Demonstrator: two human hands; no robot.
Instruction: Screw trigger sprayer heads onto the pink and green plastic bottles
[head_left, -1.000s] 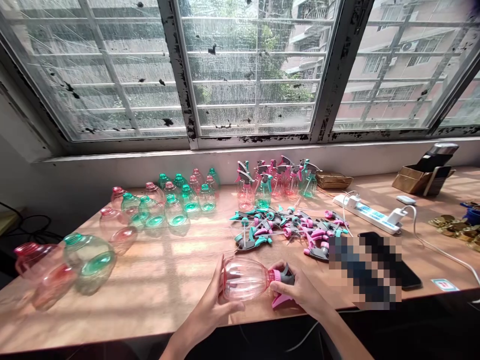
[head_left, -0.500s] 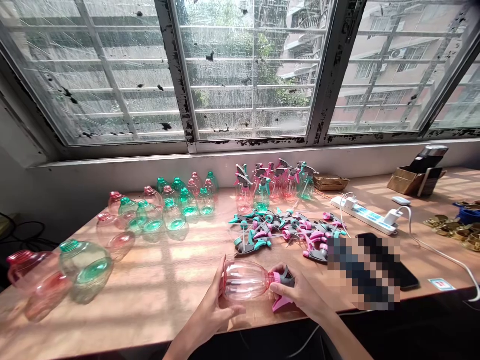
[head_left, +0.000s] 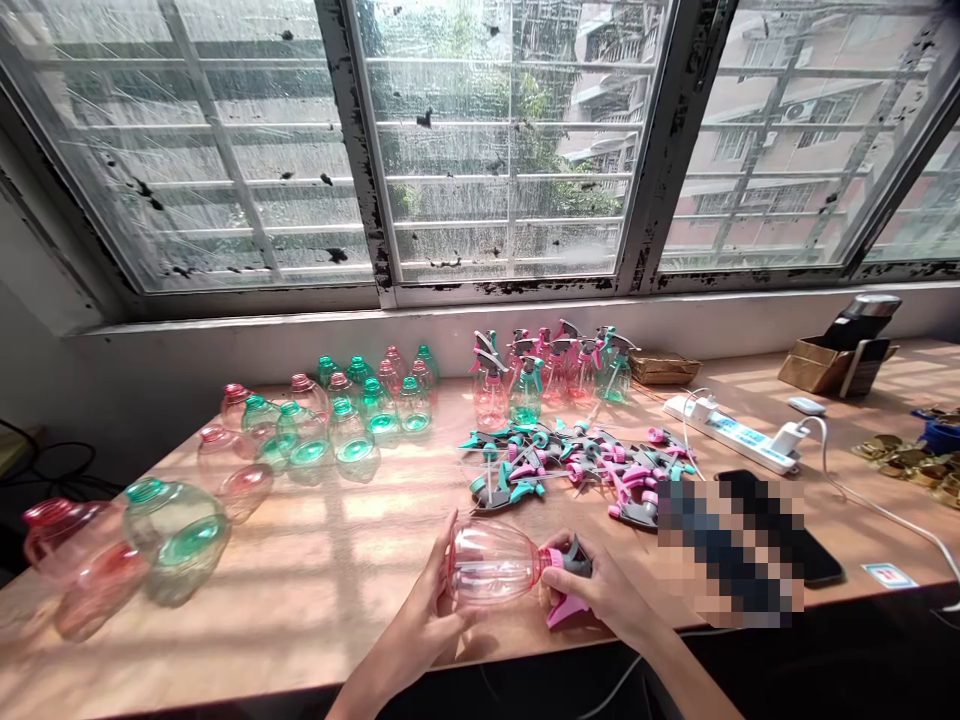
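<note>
A clear pink spray bottle [head_left: 495, 565] lies on its side between my hands, just over the table's front edge. My left hand [head_left: 431, 600] cups its base, fingers behind and thumb in front. At the neck, my right hand [head_left: 596, 585] grips the pink-and-grey spray head [head_left: 566, 585], thumb on the pink collar. The head sits against the bottle's mouth; whether it is tight I cannot tell. Beyond the bottle lies a pile of loose spray heads [head_left: 570, 460] in pink, green and grey.
Open-topped pink and green bottles [head_left: 307, 440] stand on the left of the wooden table [head_left: 300, 620]. Several bottles with spray heads [head_left: 551, 375] stand by the wall. At right are a power strip [head_left: 735, 435], a dark phone [head_left: 787, 535], a cardboard box [head_left: 817, 365] and brass-coloured pieces [head_left: 892, 455].
The view has shifted very slightly. Both hands keep their hold on the spray bottle, and my left thumb has drawn in a little closer to it.
</note>
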